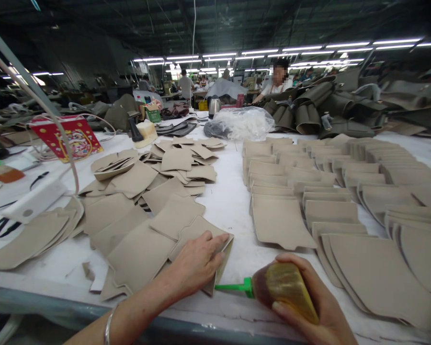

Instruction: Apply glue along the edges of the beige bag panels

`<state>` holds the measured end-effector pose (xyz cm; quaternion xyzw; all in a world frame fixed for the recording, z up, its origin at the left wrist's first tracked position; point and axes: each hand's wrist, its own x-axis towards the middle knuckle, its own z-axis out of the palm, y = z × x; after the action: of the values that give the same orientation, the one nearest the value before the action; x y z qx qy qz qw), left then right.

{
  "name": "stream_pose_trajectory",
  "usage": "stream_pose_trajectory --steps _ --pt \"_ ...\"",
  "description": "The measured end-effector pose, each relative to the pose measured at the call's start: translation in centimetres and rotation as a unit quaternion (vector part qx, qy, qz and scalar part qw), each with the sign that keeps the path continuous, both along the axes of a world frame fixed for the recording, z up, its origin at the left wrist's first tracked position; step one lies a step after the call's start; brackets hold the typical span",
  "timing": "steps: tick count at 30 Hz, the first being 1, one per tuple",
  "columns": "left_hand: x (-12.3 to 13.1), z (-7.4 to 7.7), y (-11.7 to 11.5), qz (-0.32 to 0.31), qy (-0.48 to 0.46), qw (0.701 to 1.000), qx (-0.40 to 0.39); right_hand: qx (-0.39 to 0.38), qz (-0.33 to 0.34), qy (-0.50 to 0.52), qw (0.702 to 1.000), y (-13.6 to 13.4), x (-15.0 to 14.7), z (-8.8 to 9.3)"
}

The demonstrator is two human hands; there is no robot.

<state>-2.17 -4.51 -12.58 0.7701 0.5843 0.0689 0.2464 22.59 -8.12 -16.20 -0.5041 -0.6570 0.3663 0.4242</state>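
My left hand (pixel 197 261) is on a beige leather-like piece (pixel 197 230) near the table's front edge, its fingers along the piece's right side, where an edge is folded up. Whether the thumb pinches from beneath is hidden. My right hand (pixel 319 299) is wrapped round a squeeze bottle (pixel 285 287) of amber liquid, tipped on its side. Its green nozzle (pixel 233 287) points left, with the tip at the lower corner of the piece under my left hand. Loose beige pieces (pixel 140 239) lie in an overlapping heap left of that hand.
Rows of overlapping beige pieces (pixel 330 211) cover the right side of the white table (pixel 226 191). A white power strip (pixel 36 199), a red printed bag (pixel 66 136) and another green-capped bottle (pixel 5 172) are at left. Behind are a plastic bag (pixel 244 122), dark pieces (pixel 316 108) and a co-worker (pixel 278 79).
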Motion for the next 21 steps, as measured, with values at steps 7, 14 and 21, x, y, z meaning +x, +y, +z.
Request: stream_pose_trajectory --steps 7,14,21 --pt "0.04 0.18 -0.09 0.0 0.005 1.0 -0.006 0.021 0.002 0.021 1.0 -0.09 -0.04 0.13" --pt "0.13 0.13 -0.11 -0.003 0.011 1.0 -0.001 0.043 -0.011 0.0 0.999 0.14 -0.03 0.37" --pt "0.12 0.09 -0.13 -0.006 0.005 1.0 0.005 0.071 0.024 -0.012 0.997 0.73 0.6 -0.05"
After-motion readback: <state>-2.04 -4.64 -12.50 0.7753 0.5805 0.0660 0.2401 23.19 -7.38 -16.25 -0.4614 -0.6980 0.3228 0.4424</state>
